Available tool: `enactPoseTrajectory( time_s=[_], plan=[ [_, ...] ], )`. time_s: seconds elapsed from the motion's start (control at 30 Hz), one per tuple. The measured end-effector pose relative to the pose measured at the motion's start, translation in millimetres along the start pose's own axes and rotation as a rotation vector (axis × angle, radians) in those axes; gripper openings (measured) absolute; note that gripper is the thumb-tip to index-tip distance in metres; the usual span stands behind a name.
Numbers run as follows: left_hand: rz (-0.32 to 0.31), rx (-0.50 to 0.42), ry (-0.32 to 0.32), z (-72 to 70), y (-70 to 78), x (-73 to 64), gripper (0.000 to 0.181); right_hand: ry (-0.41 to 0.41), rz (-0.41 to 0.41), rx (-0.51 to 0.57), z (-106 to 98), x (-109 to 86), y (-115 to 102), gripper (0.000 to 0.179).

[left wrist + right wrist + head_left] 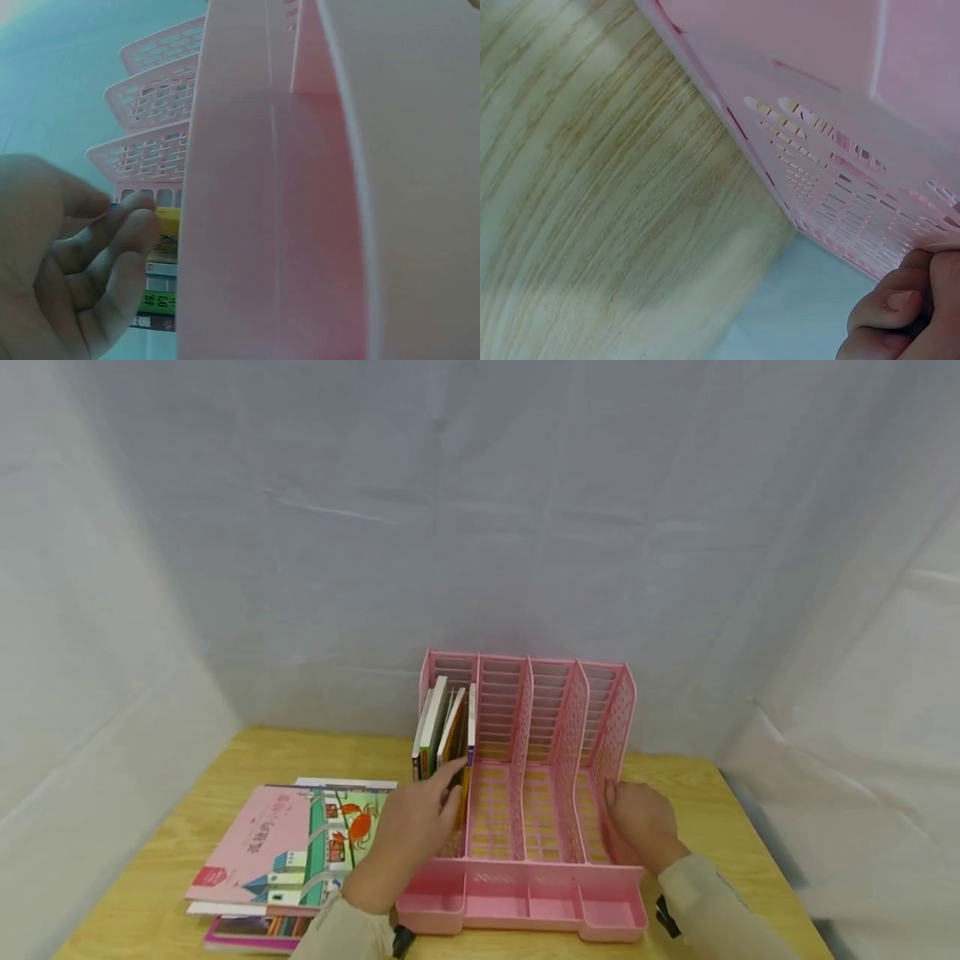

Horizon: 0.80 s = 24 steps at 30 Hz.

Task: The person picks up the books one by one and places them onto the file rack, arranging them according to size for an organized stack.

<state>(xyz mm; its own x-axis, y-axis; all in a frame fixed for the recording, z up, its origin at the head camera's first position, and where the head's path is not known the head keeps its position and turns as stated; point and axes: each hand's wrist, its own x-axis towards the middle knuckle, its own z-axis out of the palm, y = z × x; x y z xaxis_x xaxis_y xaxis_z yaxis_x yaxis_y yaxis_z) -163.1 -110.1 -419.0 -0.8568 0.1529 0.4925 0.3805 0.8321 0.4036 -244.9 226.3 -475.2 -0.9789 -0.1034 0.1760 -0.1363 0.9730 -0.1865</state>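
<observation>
A pink plastic desk file organizer with upright slotted dividers stands on the table. Several thin books lean in its leftmost compartment. My left hand is at the front of that compartment, its fingertips on the spine of the rightmost book, which has white, blue and yellow on it. In the left wrist view the left hand's fingers are bent at this spine and partly hide it. My right hand grips the organizer's right side wall, thumb on the inner side and curled fingers outside.
A stack of picture books, a pink cover on top, lies on the wooden table left of the organizer. Small trays run along the organizer's front. Pale sheeting hangs behind and at both sides.
</observation>
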Motion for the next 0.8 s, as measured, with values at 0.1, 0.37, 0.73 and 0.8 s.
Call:
enactPoseTrajectory(
  time_s=[0.1, 0.37, 0.73, 0.8],
  plan=[
    [-0.005, -0.016, -0.018, -1.7, -1.2, -5.0, 0.026, 0.006, 0.004, 0.0, 1.2, 0.2, 0.3, 0.056],
    [-0.134, -0.054, -0.034, -20.6, -11.0, -25.5, 0.014, 0.0, -0.006, 0.003, 2.2, -1.3, 1.6, 0.053],
    [-0.474, 0.04, -0.18, -86.1, -101.4, -57.9, 0.035, 0.022, -0.013, 0.029, -0.7, -4.8, -1.7, 0.052],
    [-0.566, 0.064, -0.234, -97.7, -125.0, -65.3, 0.047, 0.026, -0.014, 0.029, 0.4, -5.1, -1.1, 0.052]
  ],
)
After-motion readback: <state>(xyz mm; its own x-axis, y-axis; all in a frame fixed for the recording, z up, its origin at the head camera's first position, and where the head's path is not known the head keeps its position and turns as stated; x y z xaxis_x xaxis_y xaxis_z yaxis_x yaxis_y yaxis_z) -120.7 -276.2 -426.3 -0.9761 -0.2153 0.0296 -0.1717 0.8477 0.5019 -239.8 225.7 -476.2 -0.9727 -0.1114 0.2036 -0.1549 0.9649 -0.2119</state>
